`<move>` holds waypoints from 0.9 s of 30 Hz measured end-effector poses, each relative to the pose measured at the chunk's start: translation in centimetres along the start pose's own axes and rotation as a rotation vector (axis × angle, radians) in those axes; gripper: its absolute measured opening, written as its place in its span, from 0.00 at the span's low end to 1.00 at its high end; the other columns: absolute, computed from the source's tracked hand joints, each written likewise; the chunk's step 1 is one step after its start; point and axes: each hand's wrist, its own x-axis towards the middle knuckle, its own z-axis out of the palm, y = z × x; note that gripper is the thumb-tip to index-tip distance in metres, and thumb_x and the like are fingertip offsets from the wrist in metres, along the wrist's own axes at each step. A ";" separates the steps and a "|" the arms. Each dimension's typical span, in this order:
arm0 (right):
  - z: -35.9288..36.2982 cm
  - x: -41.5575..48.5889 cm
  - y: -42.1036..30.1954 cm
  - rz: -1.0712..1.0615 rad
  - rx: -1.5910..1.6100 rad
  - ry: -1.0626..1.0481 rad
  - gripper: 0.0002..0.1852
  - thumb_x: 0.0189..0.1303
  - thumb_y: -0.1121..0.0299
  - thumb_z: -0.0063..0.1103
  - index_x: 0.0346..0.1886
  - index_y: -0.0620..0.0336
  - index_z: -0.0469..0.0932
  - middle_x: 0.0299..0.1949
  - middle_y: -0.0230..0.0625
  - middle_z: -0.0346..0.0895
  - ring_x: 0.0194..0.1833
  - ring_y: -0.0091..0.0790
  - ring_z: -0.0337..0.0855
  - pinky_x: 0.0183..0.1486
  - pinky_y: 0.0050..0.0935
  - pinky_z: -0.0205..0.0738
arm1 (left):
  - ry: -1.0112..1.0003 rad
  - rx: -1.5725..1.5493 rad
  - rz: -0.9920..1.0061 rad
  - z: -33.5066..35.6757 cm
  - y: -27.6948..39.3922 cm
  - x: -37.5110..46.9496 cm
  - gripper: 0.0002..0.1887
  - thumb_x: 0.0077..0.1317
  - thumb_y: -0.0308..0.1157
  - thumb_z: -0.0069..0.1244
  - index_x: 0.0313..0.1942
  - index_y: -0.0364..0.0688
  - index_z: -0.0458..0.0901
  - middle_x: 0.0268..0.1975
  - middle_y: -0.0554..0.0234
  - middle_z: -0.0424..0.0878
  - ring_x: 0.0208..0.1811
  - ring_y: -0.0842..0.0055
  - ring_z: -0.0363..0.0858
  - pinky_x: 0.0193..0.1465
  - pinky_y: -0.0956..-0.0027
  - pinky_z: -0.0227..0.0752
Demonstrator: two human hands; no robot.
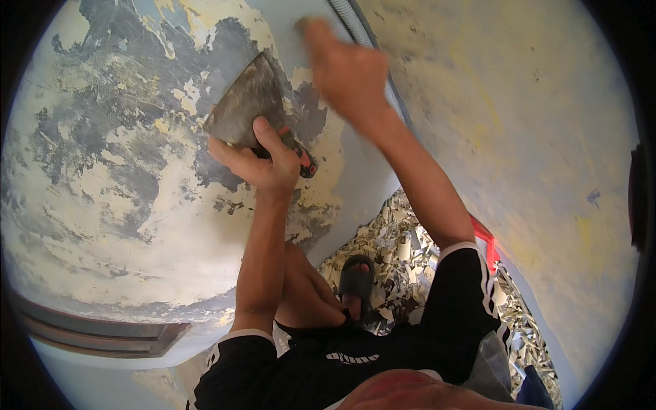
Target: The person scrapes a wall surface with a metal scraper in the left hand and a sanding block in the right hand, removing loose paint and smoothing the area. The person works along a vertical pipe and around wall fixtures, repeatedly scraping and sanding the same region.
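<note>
My left hand grips a broad, triangular metal scraper with a black and red handle. The thumb presses on one face of the blade, while the fingers go behind it. The blade lies over a wall whose cream coating has come off in patches, baring dark grey underneath. Up and to the right is my right hand, curled and blurred by motion, in front of the wall near the corner. A small dark spot shows at its tip; whether it holds something is unclear.
A grey corrugated conduit runs along the corner beside a second, yellowish wall. Coating flakes cover the floor around a sandaled foot. A red-edged object stands by the right wall; a brown wooden frame is at lower left.
</note>
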 end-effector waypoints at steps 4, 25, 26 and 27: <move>0.7 -0.7 -0.5 -0.002 -0.031 0.020 0.15 0.58 0.73 0.57 0.49 0.50 0.79 0.14 0.29 0.75 0.14 0.37 0.78 0.14 0.40 0.62 | 0.009 -0.014 -0.030 0.1 0.3 0.0 0.31 0.78 0.29 0.47 0.72 0.31 0.48 0.63 0.40 0.63 0.56 0.62 0.81 0.36 0.69 0.92; -0.1 -3.2 -0.3 0.181 0.087 0.018 0.06 0.68 0.71 0.64 0.46 0.52 0.81 0.16 0.37 0.77 0.15 0.42 0.78 0.18 0.35 0.65 | -0.060 -0.010 -0.065 -0.2 0.7 0.0 0.30 0.78 0.28 0.47 0.71 0.31 0.48 0.62 0.41 0.65 0.55 0.63 0.81 0.39 0.68 0.92; -0.4 -4.1 -0.7 0.155 0.100 -0.027 0.06 0.68 0.71 0.64 0.46 0.52 0.81 0.16 0.38 0.77 0.15 0.42 0.78 0.18 0.35 0.65 | -0.063 0.003 -0.042 -0.1 0.7 0.2 0.30 0.78 0.28 0.47 0.72 0.31 0.48 0.63 0.41 0.65 0.55 0.63 0.81 0.39 0.68 0.92; -1.0 -4.0 -0.7 0.120 0.103 -0.077 0.06 0.68 0.71 0.64 0.46 0.52 0.81 0.16 0.38 0.77 0.15 0.42 0.78 0.18 0.35 0.65 | -0.063 -0.032 -0.055 0.0 0.6 0.1 0.31 0.78 0.28 0.47 0.72 0.31 0.47 0.63 0.41 0.64 0.55 0.63 0.80 0.39 0.68 0.92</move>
